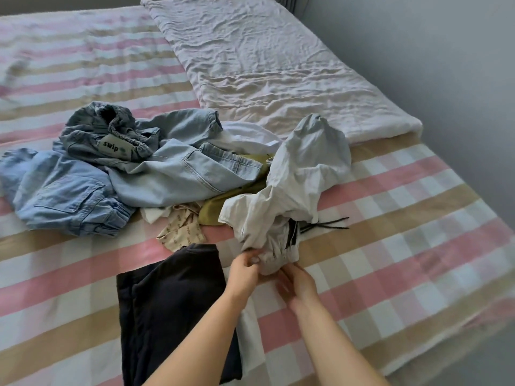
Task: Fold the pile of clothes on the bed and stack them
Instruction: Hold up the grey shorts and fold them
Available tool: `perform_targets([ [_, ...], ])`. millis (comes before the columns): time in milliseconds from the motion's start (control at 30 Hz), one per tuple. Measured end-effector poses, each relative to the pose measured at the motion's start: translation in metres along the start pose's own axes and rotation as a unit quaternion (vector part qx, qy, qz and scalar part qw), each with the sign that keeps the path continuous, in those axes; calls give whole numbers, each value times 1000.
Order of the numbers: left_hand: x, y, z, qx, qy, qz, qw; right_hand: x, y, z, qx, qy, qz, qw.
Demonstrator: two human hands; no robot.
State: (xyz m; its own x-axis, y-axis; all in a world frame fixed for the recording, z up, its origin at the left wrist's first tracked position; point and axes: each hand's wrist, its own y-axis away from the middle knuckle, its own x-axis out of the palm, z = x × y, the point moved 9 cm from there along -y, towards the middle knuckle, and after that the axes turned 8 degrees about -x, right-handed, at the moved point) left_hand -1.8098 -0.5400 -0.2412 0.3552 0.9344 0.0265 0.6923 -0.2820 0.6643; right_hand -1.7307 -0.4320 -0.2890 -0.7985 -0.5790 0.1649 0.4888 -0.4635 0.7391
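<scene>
A crumpled pale grey-white garment [295, 179] with black drawstrings [326, 224] rises off the bed at centre right. My left hand [245, 270] pinches its near edge, and my right hand [296, 282] grips the same edge from below. To the left lies the pile: light blue denim trousers [178, 174], a darker denim piece with a "swip" label [106, 135], blue cargo trousers [61, 196], an olive garment [223, 207], a beige printed piece [181, 229] and a white piece [248, 135]. A dark navy garment [172, 310] lies flat near me.
The bed carries a pink, beige and white checked cover [390, 260]. A wrinkled pale folded quilt [273, 68] lies along the far right side. A grey wall [446, 65] runs on the right, and the bed edge [434, 346] drops off at lower right.
</scene>
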Motion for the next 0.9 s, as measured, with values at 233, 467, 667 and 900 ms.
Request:
perform_targets([
  [233,-23,64,-34,64,80,-16,995,0,70,64,-209,50,9,977],
  [467,-65,169,-135,39,205,116,971,77,216,164,-388,245,232,858],
  [667,-139,266,-256,102,210,95,968,176,370,241,-569,399,250,674],
  [900,-234,406,-350,299,119,98,942,284,527,261,-605,316,317,659],
])
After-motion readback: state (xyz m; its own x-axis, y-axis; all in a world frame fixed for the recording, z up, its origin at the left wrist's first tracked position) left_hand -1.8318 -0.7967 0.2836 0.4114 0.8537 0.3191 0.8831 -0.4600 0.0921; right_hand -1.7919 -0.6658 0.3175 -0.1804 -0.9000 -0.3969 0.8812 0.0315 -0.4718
